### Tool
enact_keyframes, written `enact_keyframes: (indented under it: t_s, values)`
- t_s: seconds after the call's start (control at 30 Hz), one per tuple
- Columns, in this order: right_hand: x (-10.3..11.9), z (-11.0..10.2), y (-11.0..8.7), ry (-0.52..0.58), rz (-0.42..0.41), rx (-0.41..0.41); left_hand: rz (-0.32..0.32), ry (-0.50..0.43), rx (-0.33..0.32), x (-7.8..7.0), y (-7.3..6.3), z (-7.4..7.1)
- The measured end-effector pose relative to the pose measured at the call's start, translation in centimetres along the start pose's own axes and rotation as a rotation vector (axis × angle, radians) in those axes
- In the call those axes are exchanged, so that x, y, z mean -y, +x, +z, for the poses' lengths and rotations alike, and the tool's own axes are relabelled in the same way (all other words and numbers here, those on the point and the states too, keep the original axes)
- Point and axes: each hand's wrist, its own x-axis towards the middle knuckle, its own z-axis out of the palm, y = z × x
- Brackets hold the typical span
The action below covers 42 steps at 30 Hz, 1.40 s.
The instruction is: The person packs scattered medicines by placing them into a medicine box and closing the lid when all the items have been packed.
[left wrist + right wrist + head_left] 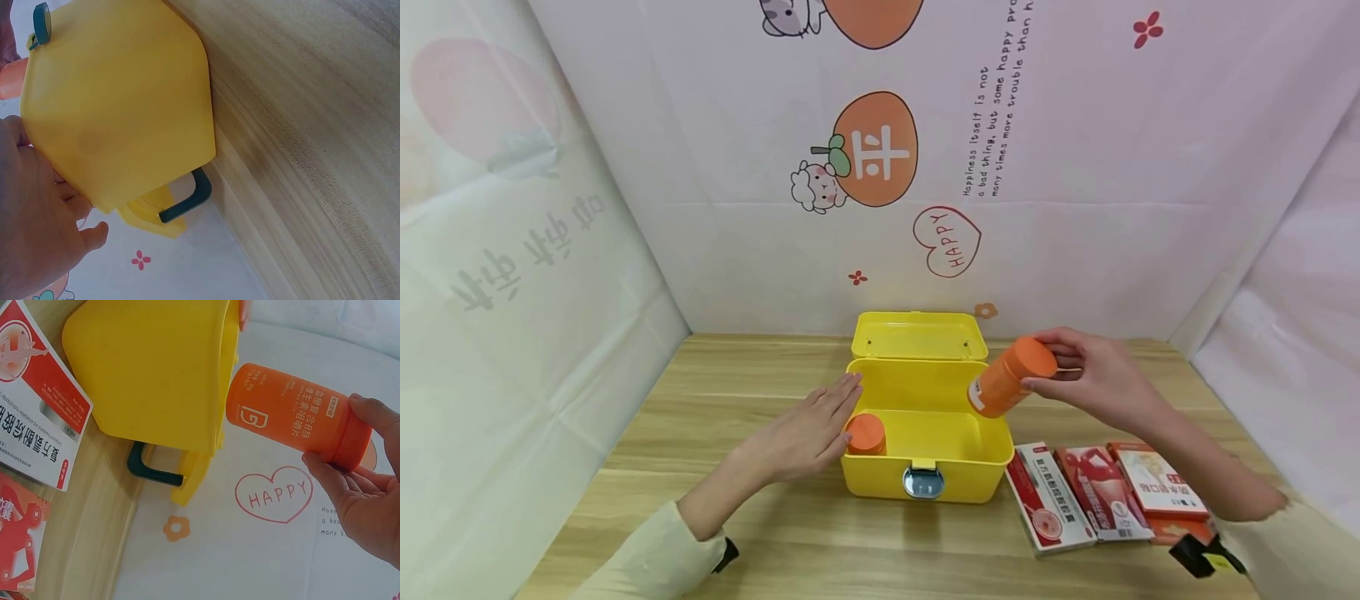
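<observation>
My right hand [1101,375] grips an orange pill bottle [1000,385] by its cap, tilted over the right side of a yellow storage box [958,482]. In the right wrist view the bottle [284,415] shows its white printed label, with fingers and thumb around the cap end. The box's lid [919,336] is swung back. A second orange-capped bottle [867,434] stands inside at the left end. My left hand [808,429] lies at the box's left rim with its fingers extended; in the left wrist view this hand [37,219] touches the box's edge.
Right of the box lie several flat medicine boxes: a red and white one [1051,500], a red one [1103,492] and an orange and white one [1157,479]. A metal latch [923,483] is on the box's front. Behind the wooden table [760,375] hangs a printed white cloth [737,167].
</observation>
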Motion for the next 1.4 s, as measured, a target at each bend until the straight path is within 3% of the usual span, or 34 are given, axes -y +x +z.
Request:
enact_keyframes:
  t_s: [1.4]
  values:
    - [3.2,4.6,4.3,0.009,-0.158,0.149,-0.018,-0.007,0.022,0.1,0.0,0.0]
